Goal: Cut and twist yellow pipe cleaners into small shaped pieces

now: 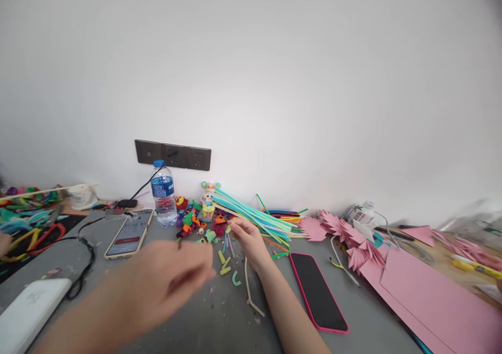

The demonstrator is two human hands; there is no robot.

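Note:
My right hand (248,239) reaches forward over the grey table (219,317); its fingertips are pinched together on a small yellow piece by the bundle of teal pipe cleaners (251,214). My left hand (164,278) hovers nearer the camera and is smeared by motion, so its fingers do not read; a thin dark bit shows at their tips. Short yellow and green pipe-cleaner pieces (227,267) lie between the two hands. A heap of small coloured pipe-cleaner figures (194,222) sits just beyond them.
A water bottle (163,194) stands by a wall socket strip (172,155). One phone (130,233) lies left, a pink-cased phone (317,291) right. Pink paper sheets and folded fans (392,270) fill the right side. A white power bank (27,312) with a black cable lies front left.

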